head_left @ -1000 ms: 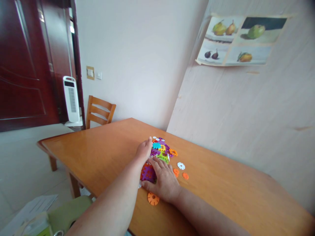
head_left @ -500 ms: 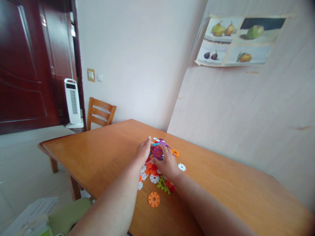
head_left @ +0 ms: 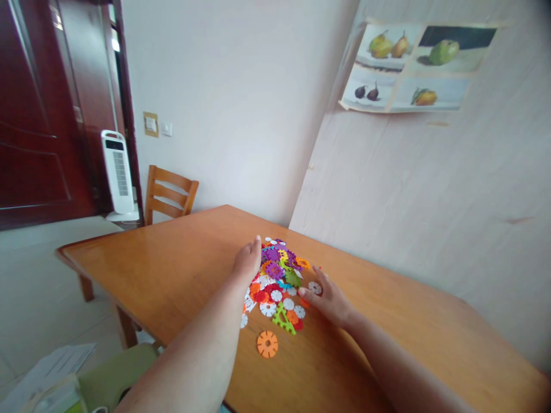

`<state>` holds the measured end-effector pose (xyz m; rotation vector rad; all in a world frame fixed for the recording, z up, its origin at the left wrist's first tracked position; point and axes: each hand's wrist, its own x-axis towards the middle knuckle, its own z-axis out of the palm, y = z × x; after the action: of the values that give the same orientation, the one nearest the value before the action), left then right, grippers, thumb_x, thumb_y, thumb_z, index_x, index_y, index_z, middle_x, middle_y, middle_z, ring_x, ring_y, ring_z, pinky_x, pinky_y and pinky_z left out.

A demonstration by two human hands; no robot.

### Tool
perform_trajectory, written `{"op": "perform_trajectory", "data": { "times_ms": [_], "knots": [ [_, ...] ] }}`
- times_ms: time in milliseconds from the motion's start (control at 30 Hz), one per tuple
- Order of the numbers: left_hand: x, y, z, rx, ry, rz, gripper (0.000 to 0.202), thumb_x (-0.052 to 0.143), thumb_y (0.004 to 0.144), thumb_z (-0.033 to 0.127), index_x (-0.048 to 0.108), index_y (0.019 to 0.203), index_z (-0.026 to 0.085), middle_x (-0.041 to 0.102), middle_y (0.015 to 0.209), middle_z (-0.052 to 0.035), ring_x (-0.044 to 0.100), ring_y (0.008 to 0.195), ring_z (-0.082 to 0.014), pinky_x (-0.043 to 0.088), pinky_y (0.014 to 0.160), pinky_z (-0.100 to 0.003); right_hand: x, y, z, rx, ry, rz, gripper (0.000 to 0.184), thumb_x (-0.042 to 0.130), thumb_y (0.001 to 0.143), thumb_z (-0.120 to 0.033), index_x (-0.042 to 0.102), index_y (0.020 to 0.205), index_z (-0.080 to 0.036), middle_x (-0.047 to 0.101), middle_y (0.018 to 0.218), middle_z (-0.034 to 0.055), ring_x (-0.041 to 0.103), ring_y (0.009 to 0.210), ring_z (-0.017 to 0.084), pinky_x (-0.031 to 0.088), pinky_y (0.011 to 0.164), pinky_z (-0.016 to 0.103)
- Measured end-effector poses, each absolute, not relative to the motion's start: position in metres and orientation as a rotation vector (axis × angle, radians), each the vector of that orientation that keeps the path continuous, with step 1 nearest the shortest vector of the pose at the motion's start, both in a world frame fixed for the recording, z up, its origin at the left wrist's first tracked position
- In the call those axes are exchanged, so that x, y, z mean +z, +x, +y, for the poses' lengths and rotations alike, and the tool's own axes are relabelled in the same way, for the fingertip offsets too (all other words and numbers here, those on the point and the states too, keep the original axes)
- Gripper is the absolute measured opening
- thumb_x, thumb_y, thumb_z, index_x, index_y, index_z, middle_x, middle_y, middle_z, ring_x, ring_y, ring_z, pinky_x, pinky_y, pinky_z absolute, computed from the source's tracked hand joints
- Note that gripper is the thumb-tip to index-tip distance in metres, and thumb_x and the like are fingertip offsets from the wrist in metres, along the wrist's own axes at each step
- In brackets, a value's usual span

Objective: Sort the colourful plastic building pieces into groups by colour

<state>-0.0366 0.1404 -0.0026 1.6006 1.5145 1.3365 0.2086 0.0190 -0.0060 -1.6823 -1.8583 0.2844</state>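
Pile of plastic pieces (head_left: 274, 270): heaped on the wooden counter (head_left: 172, 246), just below the centre of the frame; its long axis is stretched roughly up and down the picture, with small discs spread at the lower end.

Pile between hands: flanked on both sides; the heap is placed to the right of the left hand (head_left: 248, 263) and to the left of the right hand (head_left: 329, 298). The left hand is held nearer, close along the heap's edge; the right is set a little off.

Right fingers: spread, with a wide gap left between thumb and forefinger; nothing is seen to be gripped. A white slotted disc (head_left: 314, 288) is framed by that gap, and whether it is touched cannot be told.

Left fingers: largely hidden, the thumb being pointed upward; whether they are parted or closed cannot be told, nor can contact with the pieces.

Loose orange disc (head_left: 267, 344): laid flat below the heap, apart from it.

Green triangle (head_left: 282, 319): seen at the heap's lower edge, beside small white and orange discs.
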Motion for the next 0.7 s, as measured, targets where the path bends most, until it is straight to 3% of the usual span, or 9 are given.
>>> {"op": "perform_trajectory", "data": {
  "times_ms": [133, 200, 367, 500, 700],
  "knots": [
    [0.001, -0.032, 0.133, 1.217, 1.765, 1.503, 0.059, 0.033, 0.088, 0.067, 0.067, 0.076, 0.02, 0.072, 0.08, -0.0087, 0.066, 0.085, -0.0252, 0.045, 0.072, -0.032, -0.01, 0.199, -0.006, 0.35, -1.691, -2.103, 0.099, 0.067, 0.07, -0.066, 0.027, 0.151, -0.024, 0.033, 0.153, 0.0118, 0.023, 0.143, 0.034, 0.019, 0.115, 0.056],
    [0.0, -0.029, 0.131, 1.209, 1.778, 1.462, 0.053, 0.042, 0.083, 0.068, 0.066, 0.077, 0.021, 0.07, 0.076, -0.0054, 0.066, 0.082, -0.0238, 0.044, 0.07, -0.03, -0.008, 0.184, -0.01, 0.36, -1.621, -2.161, 0.097, 0.066, 0.072, -0.063, 0.026, 0.152, -0.025, 0.03, 0.155, 0.0111, 0.021, 0.144, 0.033, 0.019, 0.116, 0.054],
    [-0.008, -0.028, 0.131, 1.2, 1.733, 1.412, 0.042, 0.066, 0.071, 0.056, 0.067, 0.096, 0.022, 0.072, 0.095, -0.0045, 0.065, 0.095, -0.023, 0.046, 0.078, -0.027, 0.001, 0.147, 0.002, 0.349, -1.482, -2.157, 0.079, 0.064, 0.079, -0.055, 0.038, 0.146, -0.023, 0.044, 0.145, 0.0123, 0.039, 0.135, 0.03, 0.033, 0.11, 0.047],
    [-0.012, -0.03, 0.139, 1.228, 1.691, 1.46, 0.037, 0.068, 0.073, 0.04, 0.065, 0.104, 0.021, 0.069, 0.113, -0.0078, 0.062, 0.106, -0.0228, 0.044, 0.089, -0.03, 0.005, 0.128, 0.019, 0.336, -1.436, -2.08, 0.065, 0.066, 0.079, -0.039, 0.046, 0.14, -0.024, 0.055, 0.133, 0.0095, 0.053, 0.12, 0.025, 0.042, 0.102, 0.041],
    [-0.009, -0.034, 0.146, 1.322, 1.548, 1.461, 0.024, 0.06, 0.078, 0.029, 0.067, 0.099, 0.02, 0.072, 0.106, -0.0067, 0.066, 0.097, -0.0192, 0.048, 0.086, -0.029, 0.006, 0.105, 0.04, 0.337, -1.345, -2.0, 0.051, 0.061, 0.078, -0.023, 0.056, 0.128, -0.023, 0.062, 0.121, 0.0081, 0.058, 0.111, 0.024, 0.046, 0.097, 0.039]
  ]
}}
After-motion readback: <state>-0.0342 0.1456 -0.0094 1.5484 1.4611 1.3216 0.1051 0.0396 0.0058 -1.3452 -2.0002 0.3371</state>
